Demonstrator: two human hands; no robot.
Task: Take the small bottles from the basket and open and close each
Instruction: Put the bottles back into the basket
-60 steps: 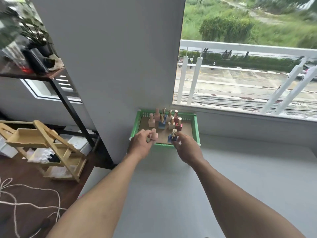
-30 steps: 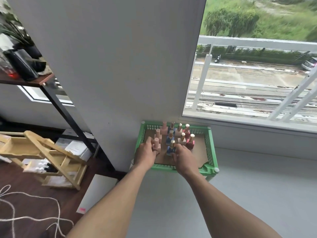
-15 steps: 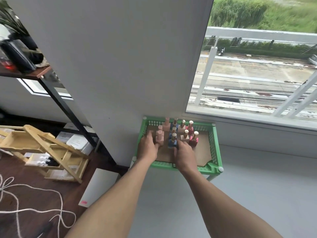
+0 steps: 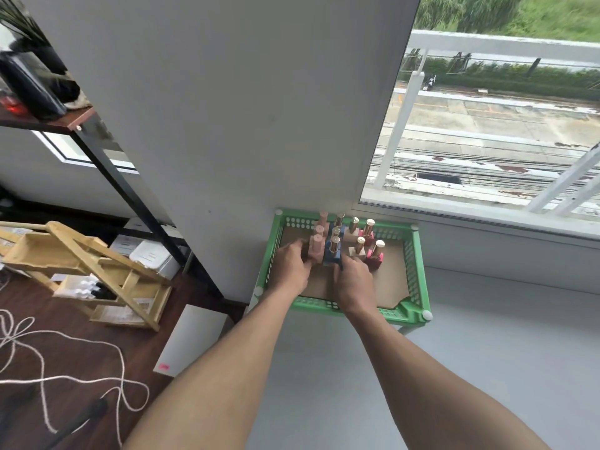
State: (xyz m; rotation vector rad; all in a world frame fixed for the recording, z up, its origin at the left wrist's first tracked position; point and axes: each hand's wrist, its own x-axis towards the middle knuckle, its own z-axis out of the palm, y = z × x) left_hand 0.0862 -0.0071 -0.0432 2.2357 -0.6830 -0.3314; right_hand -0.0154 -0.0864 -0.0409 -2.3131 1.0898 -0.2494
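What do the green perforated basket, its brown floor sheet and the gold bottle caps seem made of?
Green perforated basket: moulded plastic, matte, rows of round holes. Brown floor sheet: probably cardboard, dull, ragged corner. Gold bottle caps: glossy, metal or metallised plastic; unclear.

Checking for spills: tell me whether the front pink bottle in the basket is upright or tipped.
Upright: the pink bottle stands on its base in the green basket, cap pointing up.

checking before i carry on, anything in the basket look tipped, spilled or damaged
No spill, and the bottles all stand upright. The one oddity is the cardboard liner in the green basket: its front right corner is ragged and missing, leaving the basket floor bare there.
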